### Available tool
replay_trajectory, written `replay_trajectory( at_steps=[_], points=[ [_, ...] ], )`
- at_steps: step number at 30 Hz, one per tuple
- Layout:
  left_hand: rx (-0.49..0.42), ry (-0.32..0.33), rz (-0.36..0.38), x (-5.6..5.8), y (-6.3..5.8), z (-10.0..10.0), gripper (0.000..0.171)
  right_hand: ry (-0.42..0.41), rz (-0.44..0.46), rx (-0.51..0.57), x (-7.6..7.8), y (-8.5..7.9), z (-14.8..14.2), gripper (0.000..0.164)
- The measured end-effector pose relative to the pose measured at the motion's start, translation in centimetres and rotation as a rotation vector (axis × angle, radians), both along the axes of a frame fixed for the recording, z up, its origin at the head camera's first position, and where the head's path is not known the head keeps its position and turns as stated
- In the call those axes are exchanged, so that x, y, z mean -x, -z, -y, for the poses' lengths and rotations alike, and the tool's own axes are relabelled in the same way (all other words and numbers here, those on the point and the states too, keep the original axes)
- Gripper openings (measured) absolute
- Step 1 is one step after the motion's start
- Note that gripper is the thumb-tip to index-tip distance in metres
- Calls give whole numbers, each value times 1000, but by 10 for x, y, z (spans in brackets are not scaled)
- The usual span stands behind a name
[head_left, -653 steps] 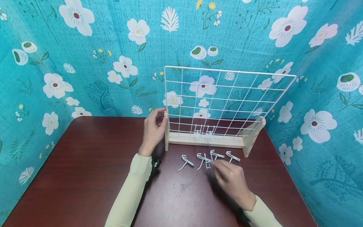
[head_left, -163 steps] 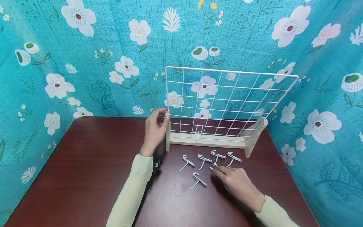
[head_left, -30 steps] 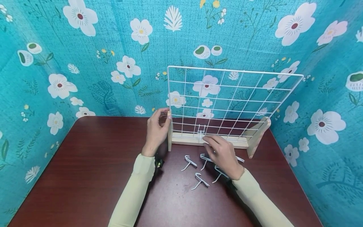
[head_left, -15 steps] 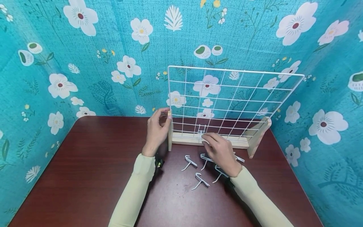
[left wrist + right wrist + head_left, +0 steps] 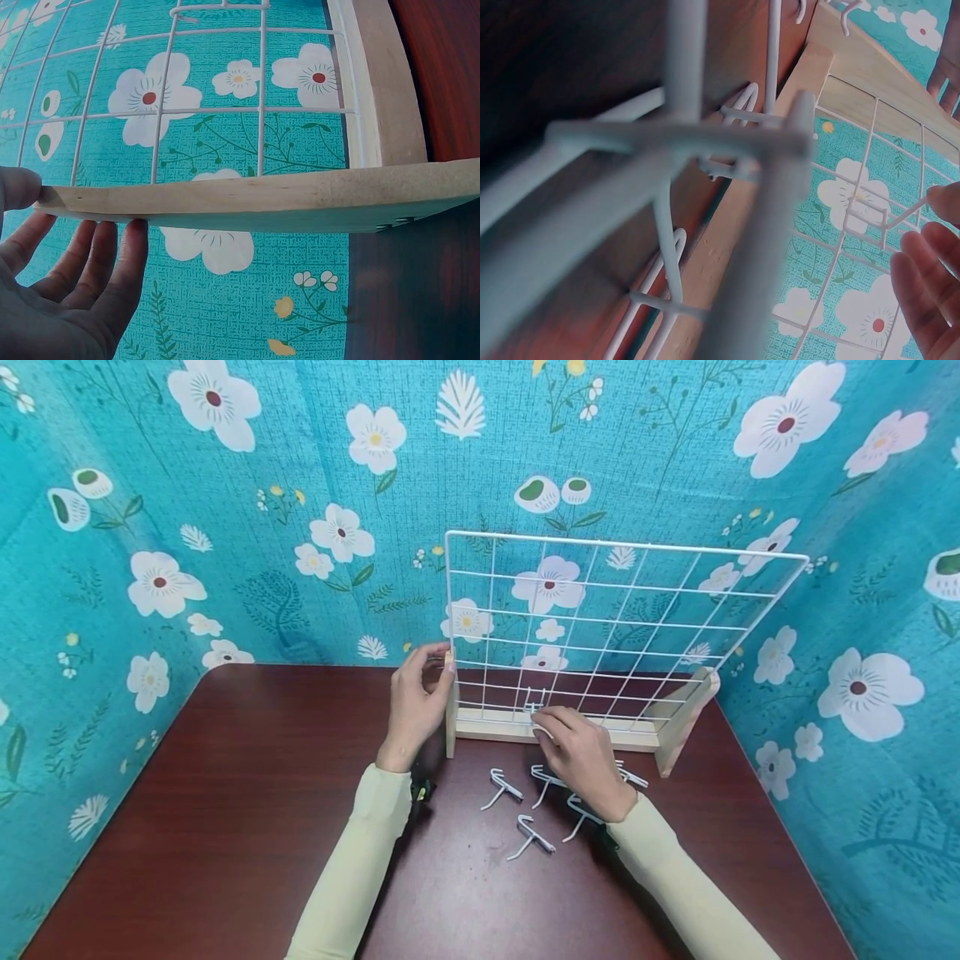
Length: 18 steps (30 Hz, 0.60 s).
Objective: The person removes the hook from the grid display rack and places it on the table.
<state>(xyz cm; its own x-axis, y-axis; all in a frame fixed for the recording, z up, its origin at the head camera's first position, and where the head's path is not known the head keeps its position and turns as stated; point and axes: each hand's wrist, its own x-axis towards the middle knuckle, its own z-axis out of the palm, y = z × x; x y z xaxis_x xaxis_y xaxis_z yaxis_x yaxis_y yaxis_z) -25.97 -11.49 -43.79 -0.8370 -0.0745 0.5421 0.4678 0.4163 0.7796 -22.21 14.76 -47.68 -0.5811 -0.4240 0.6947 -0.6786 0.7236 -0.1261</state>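
A white wire grid panel (image 5: 622, 610) stands upright in a pale wooden stand (image 5: 555, 735). My left hand (image 5: 416, 706) grips the stand's left wooden upright (image 5: 225, 196), thumb on one face and fingertips on the other in the left wrist view. Low on the grid hangs a white wire hook (image 5: 870, 225); my right hand (image 5: 581, 756) pinches the end of its prong between thumb and fingers. In the head view the fingers cover part of that prong. Several loose hooks (image 5: 534, 839) lie on the table in front of the stand, some partly behind my right hand and wrist.
The dark red wooden table (image 5: 225, 827) runs back to a turquoise floral curtain (image 5: 300, 460) close behind the grid. The stand's right wooden upright (image 5: 686, 722) is near the table's right edge. Blurred hooks fill the foreground of the right wrist view.
Two hooks hung on the grid at first; one hangs there now, with more lying on the table. My right hand has moved from the table to the remaining hook. My left hand stays put.
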Motion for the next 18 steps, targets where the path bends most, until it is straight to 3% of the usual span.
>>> replay_trajectory(
  at_steps=[18],
  points=[
    [7,-11,-11,2,1,1,27,-11,43,-90,0,-5,-1,24]
  ],
)
